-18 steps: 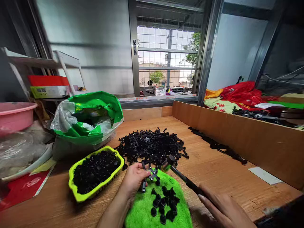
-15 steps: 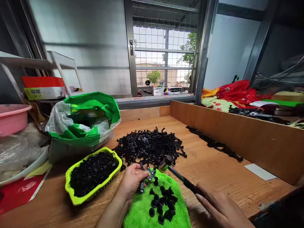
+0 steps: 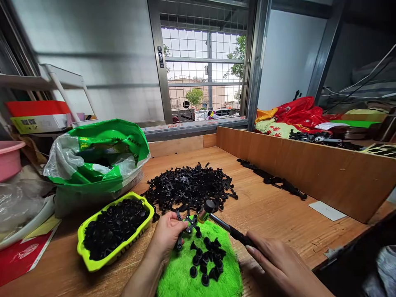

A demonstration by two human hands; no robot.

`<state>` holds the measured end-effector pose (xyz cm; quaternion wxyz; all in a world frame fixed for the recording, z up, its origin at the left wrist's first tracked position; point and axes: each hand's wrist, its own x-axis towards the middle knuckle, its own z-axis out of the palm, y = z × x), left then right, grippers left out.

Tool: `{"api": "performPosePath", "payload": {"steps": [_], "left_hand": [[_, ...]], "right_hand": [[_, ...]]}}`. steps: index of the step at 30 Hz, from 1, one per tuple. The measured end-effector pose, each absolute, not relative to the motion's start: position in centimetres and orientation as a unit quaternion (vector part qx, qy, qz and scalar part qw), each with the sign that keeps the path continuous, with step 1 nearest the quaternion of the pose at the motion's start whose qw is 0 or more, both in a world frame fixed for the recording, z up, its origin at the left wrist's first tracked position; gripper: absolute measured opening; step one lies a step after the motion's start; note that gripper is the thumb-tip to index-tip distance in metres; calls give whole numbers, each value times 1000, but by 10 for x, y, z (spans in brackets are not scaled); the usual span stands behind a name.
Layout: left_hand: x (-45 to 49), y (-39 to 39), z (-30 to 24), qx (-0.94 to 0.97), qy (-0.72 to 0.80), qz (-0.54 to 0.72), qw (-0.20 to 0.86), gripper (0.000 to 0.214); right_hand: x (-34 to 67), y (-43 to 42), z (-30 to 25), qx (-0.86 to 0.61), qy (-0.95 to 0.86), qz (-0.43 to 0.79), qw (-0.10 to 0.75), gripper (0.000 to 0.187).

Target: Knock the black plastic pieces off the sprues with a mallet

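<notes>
A wooden bench [image 3: 260, 202] fills the foreground, its brown top running back to a metal-framed window [image 3: 161, 90] covered by wire mesh. An upright wooden board [image 3: 309, 163] closes off the bench's right side, with a row of black strips [image 3: 272, 179] lying along its foot and a white card [image 3: 327, 210] nearer the front. Past the board lies a heap with a red bag [image 3: 293, 113]. At far left stand a white shelf [image 3: 46, 78] and a pink basin [image 3: 10, 159].

A large green bag [image 3: 93, 177] sits open at the bench's left. In front of it, a yellow tray [image 3: 81, 237] is filled with small black pieces [image 3: 114, 227]. A broad pile of black parts [image 3: 188, 185] spreads across the middle, just beyond the person's hands. Nearest the person is a fuzzy green cloth [image 3: 179, 274] with loose black caps [image 3: 207, 258] scattered on it.

The person's left grip [image 3: 167, 233] is clamped on a jointed black part [image 3: 190, 225] at the cloth's upper left edge. The right grip [image 3: 274, 251] is wrapped around the handle of a hammer [image 3: 229, 229], which slants up and leftward. Its head is just beside the jointed part; whether they touch cannot be told.
</notes>
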<state>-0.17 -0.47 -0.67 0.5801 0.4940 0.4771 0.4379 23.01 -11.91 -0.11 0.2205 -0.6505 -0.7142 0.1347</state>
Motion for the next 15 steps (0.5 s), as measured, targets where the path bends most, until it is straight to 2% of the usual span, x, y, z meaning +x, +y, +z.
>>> {"api": "performPosePath", "payload": {"steps": [11,15], "left_hand": [[-2,-3,-9,512,475,424,577,31],[1,-4,-7,504,490,422,571,32]], "right_hand": [[229,-121,-3,-669,-711,120,178,35],[226,-119,1,-663,-719,113,177,38]]}}
